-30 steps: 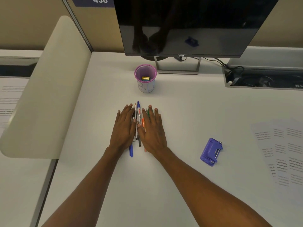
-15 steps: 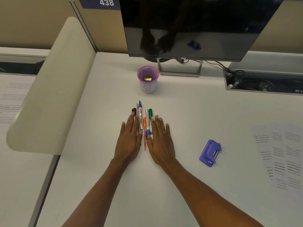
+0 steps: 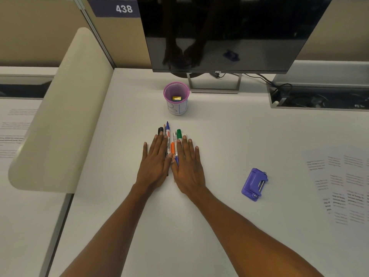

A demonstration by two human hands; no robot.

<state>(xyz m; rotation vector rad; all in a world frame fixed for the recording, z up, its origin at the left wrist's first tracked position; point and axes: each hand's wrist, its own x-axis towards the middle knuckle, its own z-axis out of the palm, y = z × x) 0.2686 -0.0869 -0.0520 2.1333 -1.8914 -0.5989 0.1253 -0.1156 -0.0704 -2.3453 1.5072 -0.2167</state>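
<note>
Several pens and markers [image 3: 168,140] lie side by side in a tight bundle on the white desk [image 3: 219,136], tips pointing away from me. A blue-capped marker, a green-capped marker [image 3: 179,134] and an orange pen show between my hands. My left hand [image 3: 154,164] lies flat with straight fingers against the bundle's left side. My right hand [image 3: 188,166] lies flat against its right side. Both hands partly cover the pens' lower ends. Beyond the bundle stands a purple mesh pen cup [image 3: 176,97], which holds a small yellow object.
A purple hole punch [image 3: 254,183] lies to the right of my hands. Printed sheets [image 3: 343,182] lie at the right edge. A dark monitor [image 3: 229,33] stands at the back, with a cable tray [image 3: 319,98] to its right. A beige divider panel [image 3: 60,116] borders the desk's left side.
My hands have slid back toward me along the pens, so more of the capped tips shows beyond my fingers. The pens are gathered closer together.
</note>
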